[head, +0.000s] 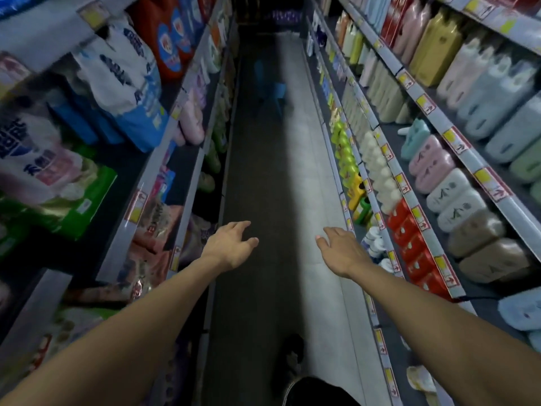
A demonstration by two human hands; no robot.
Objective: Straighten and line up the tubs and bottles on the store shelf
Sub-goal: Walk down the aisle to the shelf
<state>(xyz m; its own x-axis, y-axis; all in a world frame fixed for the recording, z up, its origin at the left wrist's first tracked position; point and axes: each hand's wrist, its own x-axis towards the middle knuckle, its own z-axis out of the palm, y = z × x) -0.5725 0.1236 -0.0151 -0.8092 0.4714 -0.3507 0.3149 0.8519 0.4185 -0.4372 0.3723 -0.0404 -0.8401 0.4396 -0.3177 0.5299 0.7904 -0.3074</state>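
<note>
Both my arms reach forward over a narrow store aisle. My left hand (231, 244) hangs above the dark floor with loosely curled fingers and holds nothing. My right hand (341, 249) is held palm down with relaxed fingers, empty, just left of the right shelf edge. On the right shelves stand rows of cream bottles (380, 177), green bottles (345, 153), red boxes (409, 238) and pastel tubs (448, 194). Neither hand touches any of them.
The left shelves (164, 159) hold large bags of detergent and packs (123, 71). A blue stool (273, 93) stands far down the aisle. The grey floor (281, 177) runs between the two shelf units. My foot (292, 356) shows at the bottom.
</note>
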